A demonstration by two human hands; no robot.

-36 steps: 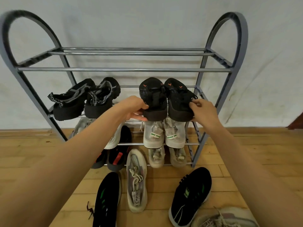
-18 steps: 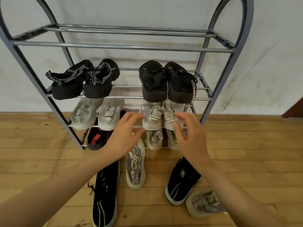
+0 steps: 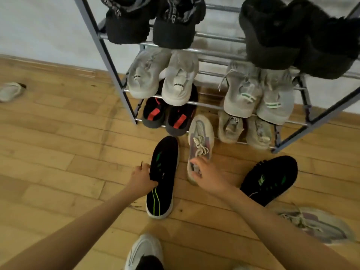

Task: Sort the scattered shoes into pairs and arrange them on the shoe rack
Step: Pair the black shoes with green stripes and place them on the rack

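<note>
A black knit shoe with green stripes (image 3: 163, 178) lies on the wooden floor, toe toward the rack. My left hand (image 3: 142, 178) grips its collar from the left side. A grey laced shoe (image 3: 200, 135) lies just to its right. My right hand (image 3: 209, 177) hovers over that shoe's heel with fingers spread, holding nothing. The matching black and green shoe (image 3: 270, 178) lies further right. A grey and purple shoe (image 3: 315, 225) rests at the lower right. The metal shoe rack (image 3: 109, 61) stands against the wall behind them.
The rack holds black sandals (image 3: 152, 22), dark shoes (image 3: 292, 36), two whitish pairs (image 3: 163, 78) (image 3: 259, 94), a black and red pair (image 3: 167, 115) and a beige pair (image 3: 243, 129). A lone pale shoe (image 3: 9, 91) lies far left. A white shoe (image 3: 144, 252) is at the bottom edge.
Both hands let go of the dark pair on the rack and dropped to the floor. My left hand has taken hold of the black green-striped shoe. The view tilted downward.
</note>
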